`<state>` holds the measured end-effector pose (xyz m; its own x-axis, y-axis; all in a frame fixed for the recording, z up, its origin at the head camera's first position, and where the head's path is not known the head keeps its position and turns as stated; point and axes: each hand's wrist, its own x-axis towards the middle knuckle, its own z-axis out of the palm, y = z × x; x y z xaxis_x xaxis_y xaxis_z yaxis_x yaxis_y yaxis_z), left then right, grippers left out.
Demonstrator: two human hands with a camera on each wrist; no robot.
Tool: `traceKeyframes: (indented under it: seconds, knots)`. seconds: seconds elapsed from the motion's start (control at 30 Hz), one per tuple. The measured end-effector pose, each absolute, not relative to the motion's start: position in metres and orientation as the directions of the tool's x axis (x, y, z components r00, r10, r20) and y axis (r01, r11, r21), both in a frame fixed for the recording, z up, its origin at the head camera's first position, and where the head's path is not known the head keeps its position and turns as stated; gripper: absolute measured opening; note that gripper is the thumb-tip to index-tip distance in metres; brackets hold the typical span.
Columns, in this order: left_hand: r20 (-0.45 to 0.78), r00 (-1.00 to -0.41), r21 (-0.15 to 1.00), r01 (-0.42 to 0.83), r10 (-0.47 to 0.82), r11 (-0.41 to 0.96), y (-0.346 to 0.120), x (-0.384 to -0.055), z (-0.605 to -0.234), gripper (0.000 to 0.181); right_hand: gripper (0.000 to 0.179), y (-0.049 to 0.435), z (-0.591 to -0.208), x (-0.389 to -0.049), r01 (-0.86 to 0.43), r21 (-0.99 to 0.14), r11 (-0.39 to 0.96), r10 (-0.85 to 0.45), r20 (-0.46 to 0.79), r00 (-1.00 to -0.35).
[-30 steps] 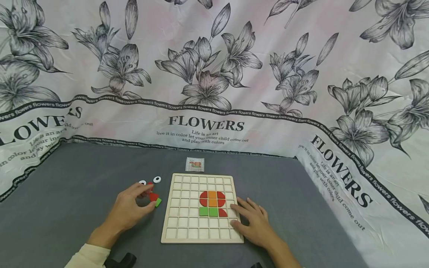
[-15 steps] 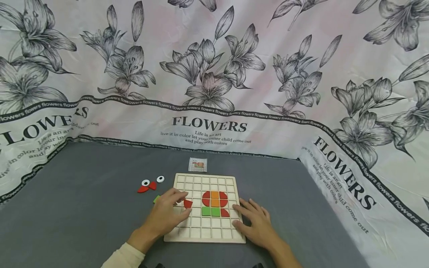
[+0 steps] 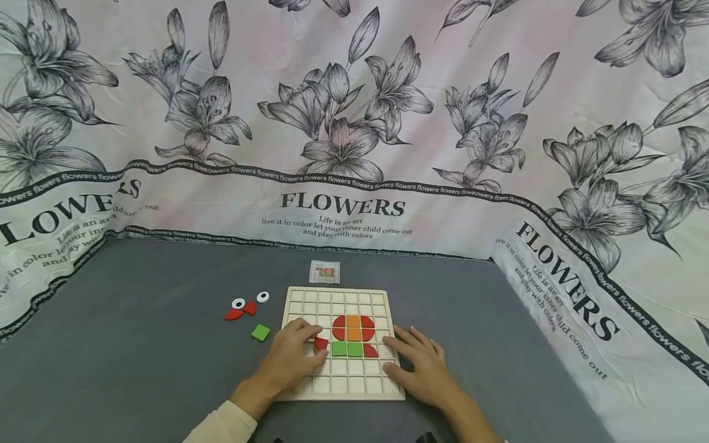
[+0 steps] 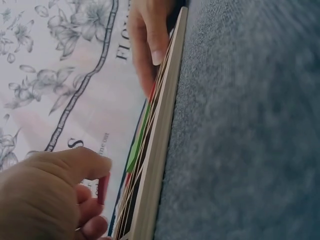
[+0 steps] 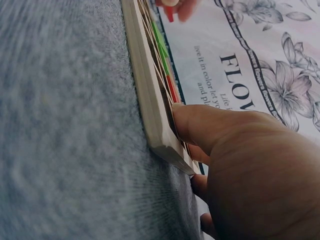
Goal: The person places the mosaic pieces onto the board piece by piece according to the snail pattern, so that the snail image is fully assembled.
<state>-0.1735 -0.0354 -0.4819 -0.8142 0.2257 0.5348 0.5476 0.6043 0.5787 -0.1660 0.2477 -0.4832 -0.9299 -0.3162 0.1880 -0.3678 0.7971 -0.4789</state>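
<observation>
A pale wooden grid board (image 3: pixel 340 385) lies on the table. Over its left half, my left hand (image 3: pixel 292 358) pinches a red quarter-round tile (image 3: pixel 320 344) between thumb and fingers, just left of the green square tiles (image 3: pixel 346 349). The left wrist view shows this red tile (image 4: pixel 103 188) held on edge above the board. My right hand (image 3: pixel 421 363) rests on the board's right edge with relaxed, spread fingers; its thumb (image 5: pixel 192 120) lies on the top face. Orange squares (image 3: pixel 352 328) with red rounded tiles on both sides sit above the green row, which ends in a red tile (image 3: pixel 370 351).
Left of the board lie a loose green square (image 3: pixel 260 333), two red tiles (image 3: pixel 234 314) and two white eye discs (image 3: pixel 263 297). A small picture card (image 3: pixel 324 272) lies behind the board. Flower-printed cloth (image 3: pixel 343 212) borders the grey table (image 3: pixel 166 295).
My left hand has picked up a red tile from the loose pieces and carried it right, over the board, close to the green tiles. My right hand has stayed on the board's edge.
</observation>
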Motion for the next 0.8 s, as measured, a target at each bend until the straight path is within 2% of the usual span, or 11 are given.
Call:
traceKeyframes:
  seconds: [0.43,0.8]
  knots:
    - [0.510,-0.822,0.526,0.531,0.253,0.665,-0.0298,-0.1760,-0.4902,0.028,0.051,0.2488,-0.4811,-0.1674,-0.342,-0.485,0.805,-0.319,0.132,-0.938]
    - [0.489,-0.838,0.561,0.516,0.244,0.647,-0.0326,-0.1745,-0.4894,0.023,0.051,0.2471,-0.4803,-0.1669,-0.335,-0.482,0.809,-0.316,0.123,-0.941]
